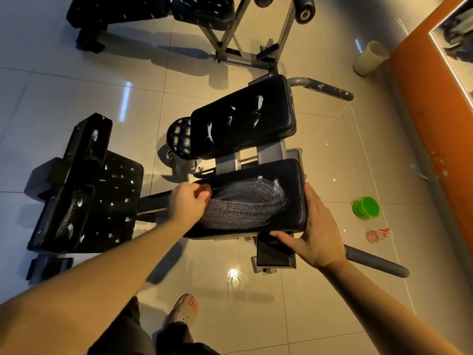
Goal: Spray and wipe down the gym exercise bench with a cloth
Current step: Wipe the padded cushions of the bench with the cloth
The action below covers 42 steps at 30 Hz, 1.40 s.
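The bench's black seat pad point(289, 175) lies in front of me, with a wide white smear of wet streaks across its middle. My left hand point(188, 201) rests on the pad's left end, its fingers curled round a small dark cloth point(204, 189) that is mostly hidden and blurred. My right hand point(318, 226) lies against the pad's right edge. Its fingers are straight along the side and its thumb is spread under the near corner. The black back pad point(243, 121) beyond carries several white foam spots. A clear spray bottle point(377, 234) with a red trigger lies on the floor to the right.
Another black padded bench point(89, 190) speckled with white spots stands at the left, and a third point(153, 8) at the back. Grey handle bars point(376, 261) stick out at the right. A green tub point(366, 207), a cream bin point(371, 57) and an orange wall point(430, 98) are at the right.
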{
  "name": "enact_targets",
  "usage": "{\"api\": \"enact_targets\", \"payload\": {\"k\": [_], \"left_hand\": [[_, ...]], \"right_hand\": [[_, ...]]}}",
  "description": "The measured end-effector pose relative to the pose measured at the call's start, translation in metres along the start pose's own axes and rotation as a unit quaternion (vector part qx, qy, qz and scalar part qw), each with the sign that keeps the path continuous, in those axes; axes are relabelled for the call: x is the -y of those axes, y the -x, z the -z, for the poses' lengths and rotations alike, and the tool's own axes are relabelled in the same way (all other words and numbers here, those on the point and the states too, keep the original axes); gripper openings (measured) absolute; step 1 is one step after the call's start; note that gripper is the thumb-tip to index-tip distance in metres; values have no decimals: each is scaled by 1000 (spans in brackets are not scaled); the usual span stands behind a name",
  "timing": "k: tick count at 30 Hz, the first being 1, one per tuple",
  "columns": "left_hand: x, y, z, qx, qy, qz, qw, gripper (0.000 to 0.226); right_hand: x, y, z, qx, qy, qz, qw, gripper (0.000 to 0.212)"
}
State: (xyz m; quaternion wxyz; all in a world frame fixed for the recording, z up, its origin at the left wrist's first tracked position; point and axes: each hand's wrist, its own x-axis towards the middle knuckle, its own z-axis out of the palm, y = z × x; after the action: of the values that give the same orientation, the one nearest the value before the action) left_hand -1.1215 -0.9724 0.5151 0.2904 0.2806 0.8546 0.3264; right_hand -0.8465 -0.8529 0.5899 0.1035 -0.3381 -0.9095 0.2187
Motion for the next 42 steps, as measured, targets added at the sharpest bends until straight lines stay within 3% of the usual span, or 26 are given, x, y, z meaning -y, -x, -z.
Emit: {"api": "enact_targets", "payload": {"k": [3,5,7,9,11,13,15,16,18,21,25,27,29,31,32,35,38,42], "left_hand": [[-74,-3,-24,0,70,-52,996,14],[-117,20,-33,47,117,-117,985,16],[-123,53,-33,111,108,-209,966,20],[-89,65,-24,112,88,-267,953,20],[-36,45,-15,58,60,-194,977,18],[6,13,-5,1,17,-41,999,16],[12,-10,-4,-6,49,75,996,12],[-3,-15,-7,-6,78,87,993,10],[-49,-12,-20,3,124,49,991,9],[-115,19,-36,47,150,-79,984,16],[-93,65,-30,94,104,-238,961,20],[-43,51,-19,53,90,-196,975,16],[5,20,-9,3,50,-57,997,10],[18,-5,-5,-10,33,57,998,15],[4,-11,-9,-16,40,65,997,16],[-79,-10,-33,-5,114,-33,993,14],[-142,30,-46,57,148,-142,977,17],[-100,73,-34,99,116,-283,947,22]], "right_hand": [[5,-1,2,-3,0,8,1000,117],[8,-1,4,-13,-5,10,1000,114],[12,-1,5,-19,-15,15,1000,109],[12,-1,6,-15,-21,15,1000,106],[9,-1,5,-10,-11,13,1000,111],[5,0,4,-13,0,11,1000,116],[4,1,3,-14,3,8,1000,116],[3,1,2,-14,3,7,1000,116],[4,1,2,-12,5,3,1000,117],[6,2,2,-16,4,3,1000,114],[6,1,3,-11,-4,-3,1000,112],[4,2,2,-10,2,-8,1000,116],[3,3,1,-11,10,-7,1000,118],[2,3,0,-6,12,-13,1000,119],[1,3,0,-3,13,-17,1000,119],[4,1,2,3,9,-16,1000,118],[5,-1,5,-3,-2,5,1000,110],[-10,-10,11,31,40,3,999,121]]}}
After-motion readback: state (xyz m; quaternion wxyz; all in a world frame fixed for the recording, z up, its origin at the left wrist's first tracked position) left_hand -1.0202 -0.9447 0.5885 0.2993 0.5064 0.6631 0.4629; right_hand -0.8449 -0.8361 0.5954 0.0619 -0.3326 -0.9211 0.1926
